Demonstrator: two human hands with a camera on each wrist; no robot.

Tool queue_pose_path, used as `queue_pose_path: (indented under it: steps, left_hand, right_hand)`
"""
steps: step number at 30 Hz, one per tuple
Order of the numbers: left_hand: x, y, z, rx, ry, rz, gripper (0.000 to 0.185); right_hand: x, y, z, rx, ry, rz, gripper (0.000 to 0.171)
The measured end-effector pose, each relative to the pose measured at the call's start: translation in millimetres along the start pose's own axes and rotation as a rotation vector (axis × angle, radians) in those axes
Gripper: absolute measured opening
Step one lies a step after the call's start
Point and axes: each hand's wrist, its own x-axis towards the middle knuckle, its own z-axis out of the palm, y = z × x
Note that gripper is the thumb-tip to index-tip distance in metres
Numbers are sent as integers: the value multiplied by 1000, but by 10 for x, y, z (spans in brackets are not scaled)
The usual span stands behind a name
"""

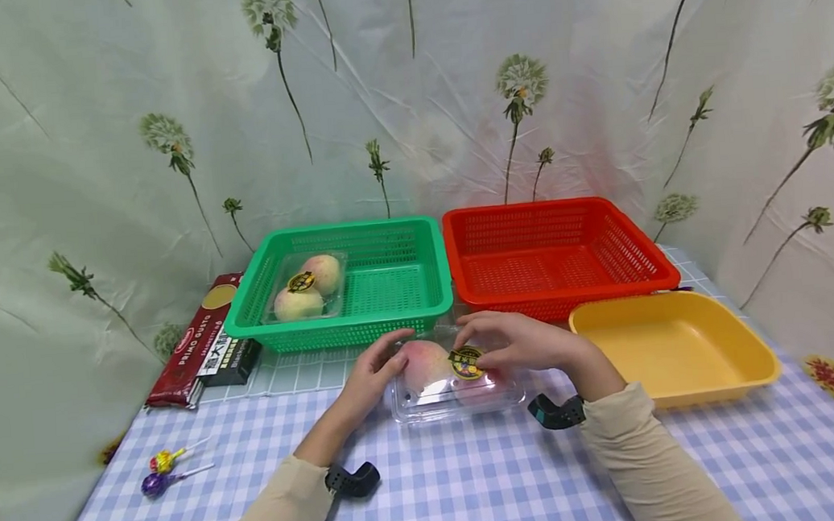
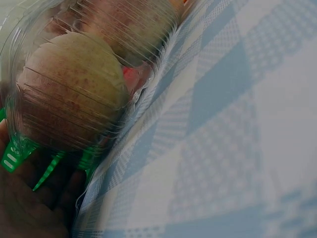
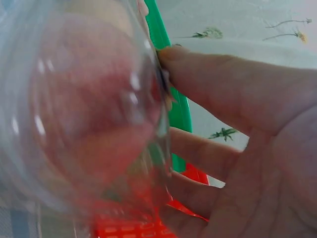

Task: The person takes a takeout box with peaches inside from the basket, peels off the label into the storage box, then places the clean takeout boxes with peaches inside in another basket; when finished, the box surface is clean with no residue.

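Because its thin, clear walls would likely flex and slip under pressure, the peach clamshell (image 1: 453, 379) is best judged a light but crushable pack, its fruit easily bruised; the short ends, where the shell is stiffest, look the safest places to take hold. It lies on the checked tablecloth (image 1: 476, 482) near the middle of the table, just in front of the green basket (image 1: 419, 293) and the red basket (image 1: 650, 268). The left hand (image 1: 374, 374) curls its fingers against the pack's left end, and the left wrist view shows the ribbed shell pressed close to the palm. The right hand (image 1: 517, 341) lies over the top right of the lid, fingers bent round the far edge beside the round label (image 1: 465, 362); the right wrist view shows a fingertip (image 3: 171, 57) touching the plastic. Both hands thus grip the pack from opposite ends. A second pack of peaches (image 1: 307, 287) sits in the green basket's left half. The yellow tray (image 1: 751, 358) rests toward the table's right edge, a pasta packet (image 1: 190, 345) and two lollipops (image 1: 163, 470) toward its left edge.
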Motion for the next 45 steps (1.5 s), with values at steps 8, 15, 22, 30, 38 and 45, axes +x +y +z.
queue_pose_path:
  steps: [8, 15, 22, 30, 38, 45]
  left_hand:
    - [-15, -9, 1, 8, 3, -9, 42]
    - [-15, 1, -10, 22, 8, -9, 41]
    - [-32, 4, 3, 28, 19, -36, 41]
    - [-24, 9, 0, 37, 18, -25, 41]
    - [7, -14, 8, 7, -6, -7, 41]
    - [-10, -10, -12, 10, 4, -16, 41]
  right_hand:
    - [63, -65, 61, 29, 70, -16, 6]
    - [-29, -45, -89, 78, 62, -9, 5]
    - [-157, 36, -253, 51, 36, -59, 5]
    - [-367, 54, -472, 83, 134, 45, 8]
    - [-629, 176, -672, 52, 256, 219, 11]
    - [-786, 315, -800, -55, 242, 361, 18]
